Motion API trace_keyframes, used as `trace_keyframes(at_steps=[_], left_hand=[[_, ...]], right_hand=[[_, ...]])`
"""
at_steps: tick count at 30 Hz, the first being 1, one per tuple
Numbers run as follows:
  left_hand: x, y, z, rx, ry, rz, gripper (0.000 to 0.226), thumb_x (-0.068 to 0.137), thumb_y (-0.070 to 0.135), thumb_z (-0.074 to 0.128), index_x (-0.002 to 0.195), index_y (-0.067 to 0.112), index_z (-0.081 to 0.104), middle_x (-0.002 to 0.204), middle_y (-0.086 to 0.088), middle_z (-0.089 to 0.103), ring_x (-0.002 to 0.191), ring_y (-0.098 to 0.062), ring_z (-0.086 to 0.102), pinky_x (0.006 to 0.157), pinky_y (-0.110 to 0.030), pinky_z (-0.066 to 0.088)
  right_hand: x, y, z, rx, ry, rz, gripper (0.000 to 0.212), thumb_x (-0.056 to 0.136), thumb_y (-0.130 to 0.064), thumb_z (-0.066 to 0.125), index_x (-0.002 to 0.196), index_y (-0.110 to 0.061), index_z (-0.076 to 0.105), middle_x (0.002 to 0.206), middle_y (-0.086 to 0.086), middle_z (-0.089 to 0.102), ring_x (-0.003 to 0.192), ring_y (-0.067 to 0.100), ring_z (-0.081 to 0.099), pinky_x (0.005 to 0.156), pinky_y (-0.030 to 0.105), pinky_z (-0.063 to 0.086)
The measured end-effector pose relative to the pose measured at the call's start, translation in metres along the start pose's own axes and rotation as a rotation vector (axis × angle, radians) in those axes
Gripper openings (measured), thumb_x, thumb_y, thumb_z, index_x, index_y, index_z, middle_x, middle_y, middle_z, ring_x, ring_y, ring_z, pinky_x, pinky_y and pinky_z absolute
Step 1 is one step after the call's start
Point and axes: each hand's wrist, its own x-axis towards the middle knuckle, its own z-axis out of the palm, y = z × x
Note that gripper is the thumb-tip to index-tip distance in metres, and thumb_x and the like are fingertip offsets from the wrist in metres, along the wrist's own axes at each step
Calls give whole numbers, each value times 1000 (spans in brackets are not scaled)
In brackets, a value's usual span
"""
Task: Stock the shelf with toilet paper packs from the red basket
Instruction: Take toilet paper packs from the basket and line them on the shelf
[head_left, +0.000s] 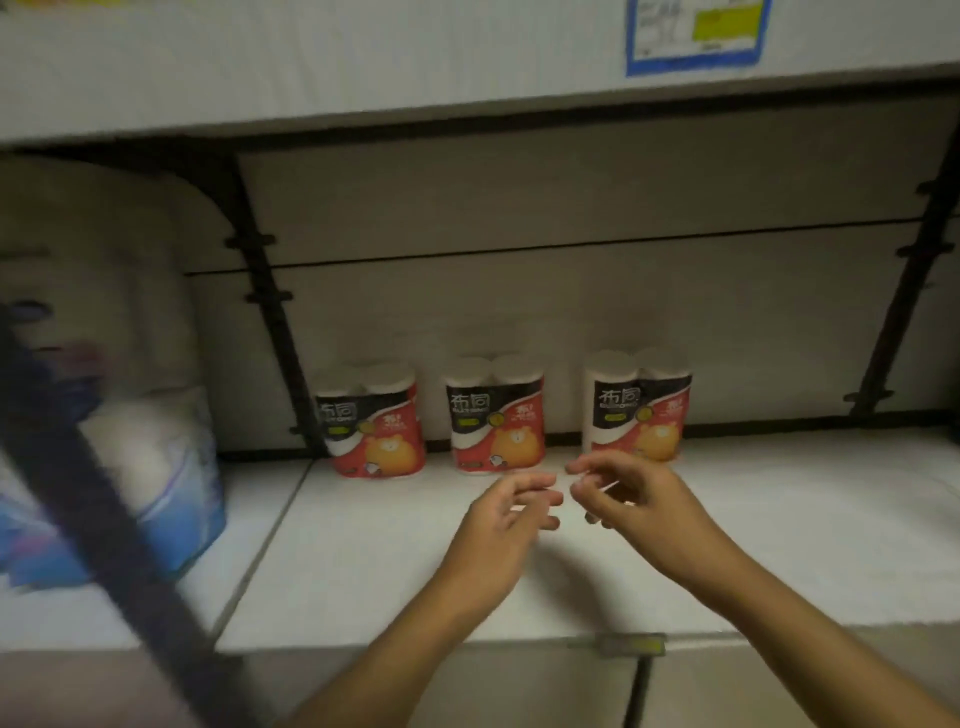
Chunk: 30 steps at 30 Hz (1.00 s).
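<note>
Toilet paper packs in red, black and white wrap, each with an orange bear printed on the front, stand upright in a row at the back of the white shelf board (415, 561), in the centre of the frame: the left pack (371, 423), the middle pack (496, 415) and the right pack (638, 408), with small gaps between them. Each shows two rolls side by side in front. My left hand (506, 525) and my right hand (631, 501) hover just before the packs, fingertips near each other, fingers loosely bent, holding nothing. At the left edge a blurred dark strap (104, 519) crosses a blue and white soft package (171, 467), which I cannot read. The blue-framed price label (696, 34) at the upper right is cut off and illegible.
</note>
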Motion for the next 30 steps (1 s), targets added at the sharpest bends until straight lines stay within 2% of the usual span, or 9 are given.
trace_keyframes(at_steps=[5,10,14,18,20,22,24,28,30], left_hand=[[-98,-1,-74,102,27,-49,20,95,37,51,114,37,58,114,10,64,99,-8,66,92,-36,53],[-199,-32,-159,200,131,-108,19,90,28,56,109,29,58,99,3,68,95,-15,68,94,-39,51],[-252,-59,-235,285,269,-188,21,80,40,57,99,34,62,94,1,71,91,-21,68,90,-46,52],[-292,-88,-292,359,405,-273,29,77,48,58,99,30,64,90,7,70,84,-6,67,81,-32,55],[-304,-103,-309,370,461,-304,21,84,39,58,100,27,64,90,8,69,84,-8,66,76,-27,55],[-311,-123,-320,377,469,-341,9,91,22,58,99,25,63,90,10,67,84,-10,64,67,-12,49],[-316,-137,-324,431,474,-359,15,92,16,57,96,31,59,87,17,62,80,0,59,63,-3,43],[-315,-165,-326,452,419,-390,18,93,21,55,111,19,59,94,17,58,88,-2,59,70,-7,48],[-309,-178,-329,444,407,-439,21,95,25,53,114,19,57,100,11,61,91,-5,60,71,-13,49]], right_hand=[[-47,-55,77,2,-178,-24,11,86,-28,66,96,-30,68,83,-5,71,73,9,69,68,28,55],[-85,-113,179,43,-428,-129,6,87,-20,65,88,-24,70,76,-3,72,72,10,69,65,21,52],[-96,-138,273,93,-522,-153,13,83,-16,72,90,-27,70,74,-1,71,68,12,66,66,25,54],[-108,-150,355,123,-589,-155,15,82,-25,73,84,-38,68,83,-2,73,75,7,67,70,21,52],[-112,-154,385,122,-609,-143,13,83,-29,71,85,-41,66,87,-8,72,79,4,66,70,17,51],[-113,-152,410,85,-617,-138,10,84,-30,69,89,-38,67,89,-12,70,81,3,65,72,19,53],[-112,-145,428,79,-626,-113,9,85,-29,69,93,-32,70,88,-10,71,81,4,64,73,22,54],[-107,-115,451,2,-560,-57,17,83,-28,68,100,-28,69,98,-10,70,89,10,66,79,30,56],[-106,-96,463,-101,-533,-7,47,79,-40,71,122,-30,55,114,-7,64,102,15,63,86,35,55]])
